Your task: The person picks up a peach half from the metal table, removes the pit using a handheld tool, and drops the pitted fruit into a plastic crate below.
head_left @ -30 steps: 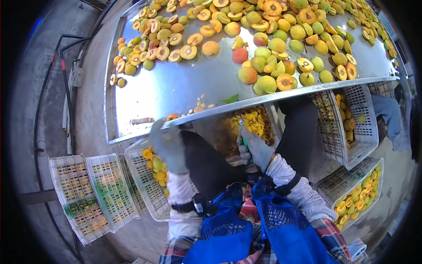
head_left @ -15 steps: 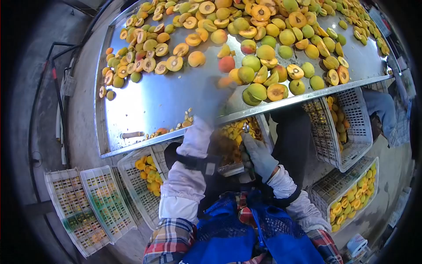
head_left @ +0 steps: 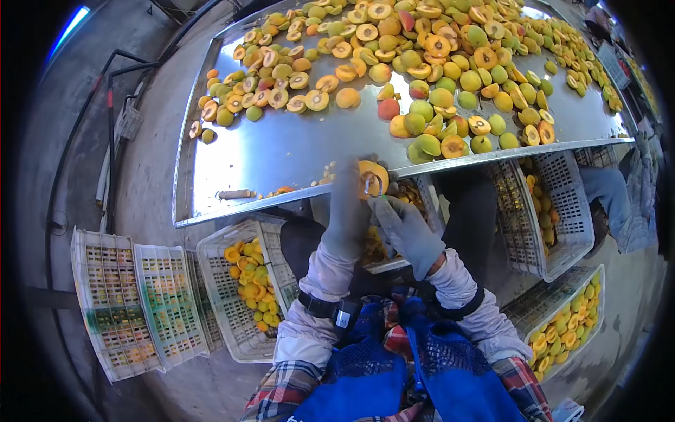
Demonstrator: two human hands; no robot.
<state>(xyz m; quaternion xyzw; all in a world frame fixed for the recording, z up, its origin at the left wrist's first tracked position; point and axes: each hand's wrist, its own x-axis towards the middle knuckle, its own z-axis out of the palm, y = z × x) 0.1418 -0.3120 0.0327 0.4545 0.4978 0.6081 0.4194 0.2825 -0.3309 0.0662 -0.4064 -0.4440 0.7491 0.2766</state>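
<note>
My gloved left hand (head_left: 346,218), smeared by motion, is at the table's front edge with a peach half (head_left: 375,169) held at its fingers. My gloved right hand (head_left: 409,235) is closed round a pitting tool, whose curved metal loop (head_left: 373,185) is against the cut face of that half. The tool's handle is hidden in the glove. Below both hands is a crate (head_left: 389,266) with fruit pieces and dark pits in it. Halved and whole-looking yellow-green peaches (head_left: 439,46) are heaped on the metal table (head_left: 281,151) ahead.
A crate of yellow fruit halves (head_left: 242,355) stands at my left, beside stacked crates (head_left: 116,309). On my right are another crate (head_left: 562,261) and a crate of halves (head_left: 599,309). A brown stick-like piece (head_left: 236,194) lies near the table edge. Another person's leg (head_left: 610,184) shows at right.
My left hand, reaching low over the table before, has come back to my right hand with a peach half. The tool's loop has risen to that half. The view has shifted slightly.
</note>
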